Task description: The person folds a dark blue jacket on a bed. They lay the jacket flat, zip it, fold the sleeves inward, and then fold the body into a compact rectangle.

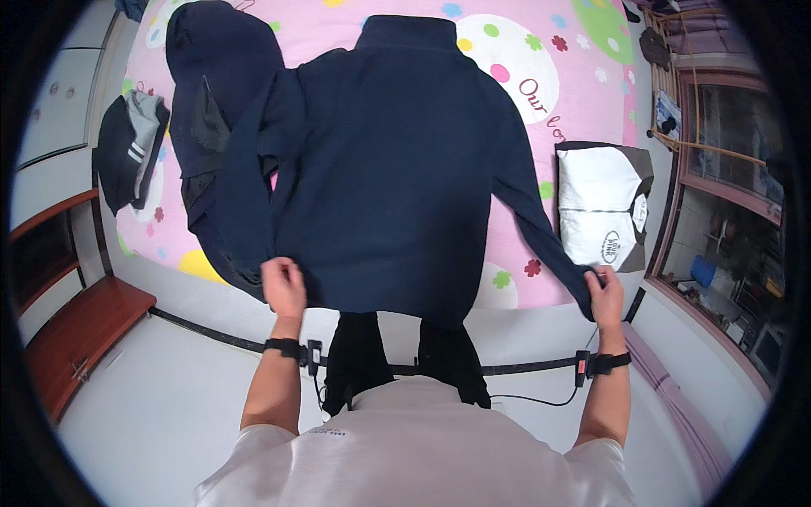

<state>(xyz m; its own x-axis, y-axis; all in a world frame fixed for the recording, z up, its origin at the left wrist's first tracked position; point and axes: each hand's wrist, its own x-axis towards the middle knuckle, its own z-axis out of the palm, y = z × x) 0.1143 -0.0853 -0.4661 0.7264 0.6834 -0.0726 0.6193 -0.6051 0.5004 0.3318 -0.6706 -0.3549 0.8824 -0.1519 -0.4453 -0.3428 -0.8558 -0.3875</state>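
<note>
A dark navy jacket (393, 171) with a stand-up collar lies spread, back side up, across the bed, its collar at the far side. My right hand (605, 291) grips the cuff of its right-hand sleeve, which slants out from the body. At the near left, my left hand (283, 288) has its fingers curled at the other sleeve's end beside the hem; the fingertips are partly hidden, but cloth seems pinched there. Left of the jacket, and partly under its sleeve, rests another dark navy garment (222, 76), bunched and uneven.
A pink patterned bedsheet (405, 9) covers the bed. On the right lies a folded white and grey garment (599, 196); a folded black and grey garment (133, 149) is at the left edge. A red-brown wooden shelf (95, 329) stands lower left, a window (728, 139) on the right.
</note>
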